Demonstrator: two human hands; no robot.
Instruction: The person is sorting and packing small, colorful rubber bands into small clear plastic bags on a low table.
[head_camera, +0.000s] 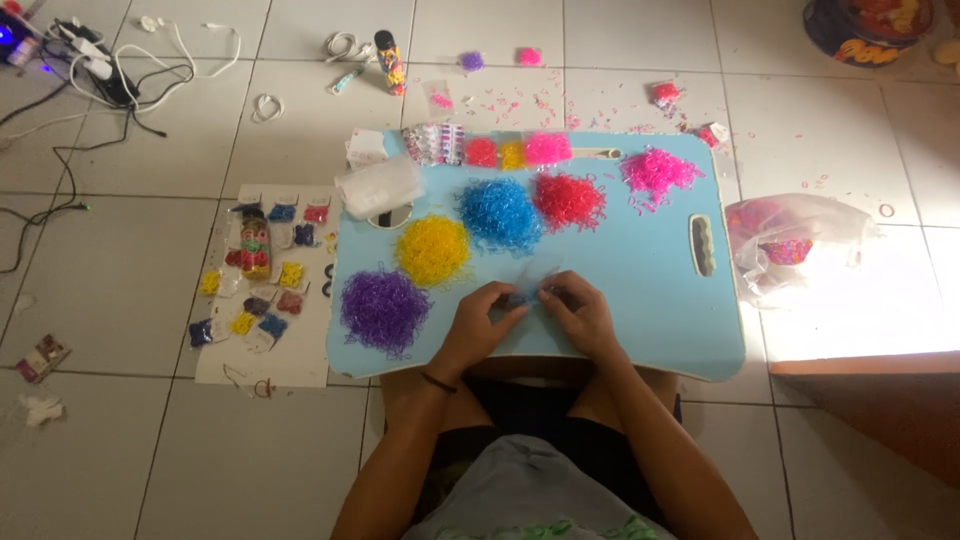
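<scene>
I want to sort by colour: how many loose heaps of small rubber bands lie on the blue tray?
5: purple heap front left, yellow heap behind it, blue heap centre, red heap beside it, pink heap back right.

We sit with both forearms reaching forward from the lap, wrists low and drawn close together. Our left hand (483, 318) curls inward, fingers bent toward the thumb in a pinch, a dark band around its wrist. Our right hand (575, 310) mirrors it, knuckles up, fingertips meeting the left's.
</scene>
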